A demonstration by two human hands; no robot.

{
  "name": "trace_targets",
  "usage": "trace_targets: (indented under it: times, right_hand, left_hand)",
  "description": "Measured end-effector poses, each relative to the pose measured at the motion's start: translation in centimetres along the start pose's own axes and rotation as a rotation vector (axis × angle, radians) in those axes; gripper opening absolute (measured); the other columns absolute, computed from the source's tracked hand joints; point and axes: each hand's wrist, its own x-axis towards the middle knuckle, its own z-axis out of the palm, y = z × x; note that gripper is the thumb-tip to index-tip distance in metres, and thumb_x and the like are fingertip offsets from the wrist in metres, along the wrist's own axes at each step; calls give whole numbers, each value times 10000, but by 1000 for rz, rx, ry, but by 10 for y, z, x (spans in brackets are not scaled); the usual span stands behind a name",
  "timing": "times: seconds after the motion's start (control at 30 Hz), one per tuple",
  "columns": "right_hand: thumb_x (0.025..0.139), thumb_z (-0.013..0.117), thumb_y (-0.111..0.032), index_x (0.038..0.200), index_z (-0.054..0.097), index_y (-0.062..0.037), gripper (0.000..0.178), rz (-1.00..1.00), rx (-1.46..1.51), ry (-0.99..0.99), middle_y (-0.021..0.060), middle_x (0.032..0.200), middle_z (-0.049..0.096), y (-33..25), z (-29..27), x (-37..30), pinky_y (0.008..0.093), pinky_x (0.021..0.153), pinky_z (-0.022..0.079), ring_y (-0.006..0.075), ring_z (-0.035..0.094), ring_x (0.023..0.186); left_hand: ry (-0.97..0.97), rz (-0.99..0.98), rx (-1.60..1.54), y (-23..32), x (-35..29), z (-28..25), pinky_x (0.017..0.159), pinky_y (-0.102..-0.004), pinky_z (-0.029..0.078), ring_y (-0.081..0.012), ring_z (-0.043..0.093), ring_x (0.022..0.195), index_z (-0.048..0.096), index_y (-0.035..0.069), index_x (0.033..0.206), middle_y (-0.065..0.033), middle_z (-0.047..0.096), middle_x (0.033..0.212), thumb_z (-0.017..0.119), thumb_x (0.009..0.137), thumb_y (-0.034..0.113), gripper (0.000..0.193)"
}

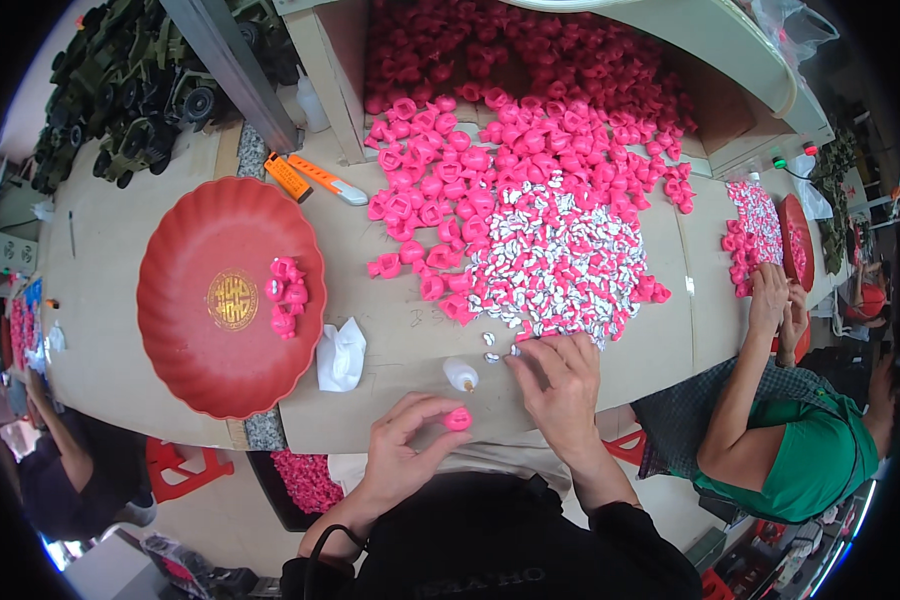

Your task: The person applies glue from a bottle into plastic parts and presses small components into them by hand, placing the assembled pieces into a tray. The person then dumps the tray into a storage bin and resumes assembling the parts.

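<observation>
My left hand is closed, pinching a small hollow pink plastic part between thumb and fingers above the table's near edge. My right hand reaches down to the tabletop, its thumb and index fingertips closed around a tiny white-and-pink piece. Beyond that hand spreads a heap of small white-and-pink pieces. Behind them lies a large pile of hollow pink parts. Between my hands stands a small white squeeze bottle with a narrow tip.
At left, a red scalloped tray holds several pink parts. A crumpled white tissue lies beside it, and an orange utility knife behind. Dark green toy vehicles fill the far left. Another person works at right.
</observation>
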Motion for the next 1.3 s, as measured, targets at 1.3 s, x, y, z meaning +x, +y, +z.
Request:
trace_targets:
  times: [1.3]
  right_hand:
    - [704,753,-4,919,699,-37,224,128,720,-404,68,829,634,-13,-14,-23,300,673,458,202,565,760]
  left_hand:
    - [45,176,18,-6,2,10,819,-291,539,-205,640,959,689,24,1047,-109,609,1098,646,796,-72,272]
